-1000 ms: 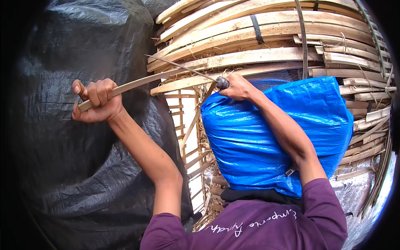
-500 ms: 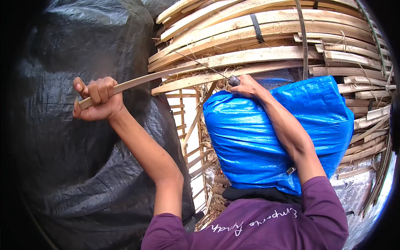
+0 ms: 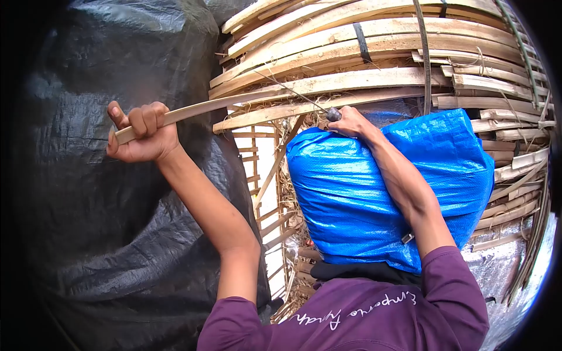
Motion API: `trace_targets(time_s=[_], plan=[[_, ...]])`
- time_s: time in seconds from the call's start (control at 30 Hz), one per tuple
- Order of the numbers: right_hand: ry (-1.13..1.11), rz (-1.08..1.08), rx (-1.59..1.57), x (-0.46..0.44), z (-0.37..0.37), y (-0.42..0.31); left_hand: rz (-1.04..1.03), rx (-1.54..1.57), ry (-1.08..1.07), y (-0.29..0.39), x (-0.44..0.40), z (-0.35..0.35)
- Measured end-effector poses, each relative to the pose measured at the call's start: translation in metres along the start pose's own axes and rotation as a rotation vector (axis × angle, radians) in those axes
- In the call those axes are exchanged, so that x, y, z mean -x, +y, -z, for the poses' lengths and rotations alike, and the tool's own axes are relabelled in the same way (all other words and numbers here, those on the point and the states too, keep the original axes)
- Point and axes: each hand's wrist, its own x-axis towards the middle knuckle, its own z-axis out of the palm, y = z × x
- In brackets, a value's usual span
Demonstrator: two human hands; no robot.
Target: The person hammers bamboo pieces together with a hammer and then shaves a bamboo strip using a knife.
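My left hand [image 3: 147,133] is closed around one end of a pale bamboo strip [image 3: 213,105], its thumb out to the side. From there the strip runs right and slightly upward toward the stacked slats. My right hand [image 3: 353,124] grips the dark handle of a knife [image 3: 333,114]. Its thin blade points up and left, crossing the strip's far end; whether the edge touches it I cannot tell. Below my right forearm, a blue tarp [image 3: 345,187] covers my lap.
Long split bamboo slats [image 3: 404,44] lie stacked across the top and right side. A black plastic sheet [image 3: 105,216] hangs or lies along the left. Between sheet and blue tarp, a bamboo lattice [image 3: 256,167] shows, with shavings near it.
My left hand has shifted a little to the right with the bamboo strip. My right hand and the knife have also moved slightly right.
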Motion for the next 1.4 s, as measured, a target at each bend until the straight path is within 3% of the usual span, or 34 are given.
trace_targets(time_s=[0.1, 0.2, 0.33, 0.47, 0.67, 0.83, 0.97, 1.17, 1.4], plan=[[-0.052, 0.114, -0.065, -0.013, -0.012, 0.000, -0.026, -0.046, 0.108, 0.000, 0.003, 0.000], [-0.111, 0.220, -0.109, -0.017, -0.024, 0.000, 0.022, -0.004, 0.010, 0.003, 0.003, 0.004], [-0.021, -0.103, -0.073, -0.020, -0.025, 0.044, 0.020, -0.025, 0.027, 0.007, 0.007, 0.003], [-0.075, -0.135, -0.090, -0.018, -0.016, 0.036, -0.010, -0.049, 0.193, 0.004, 0.003, -0.003], [0.065, -0.140, 0.000, -0.017, -0.024, 0.035, -0.271, -0.526, 0.778, -0.007, -0.007, -0.019], [0.067, -0.165, 0.084, -0.015, -0.020, 0.036, -0.330, -0.571, 0.884, -0.003, 0.004, -0.010], [0.070, -0.145, 0.060, -0.011, -0.016, 0.027, -0.346, -0.567, 0.903, 0.001, 0.011, -0.003], [-0.006, 0.096, -0.035, -0.002, -0.021, 0.000, -0.312, -0.497, 0.772, 0.006, 0.014, 0.000], [-0.022, -0.132, -0.055, -0.015, -0.021, 0.034, -0.230, -0.431, 0.607, 0.012, 0.013, 0.008]])
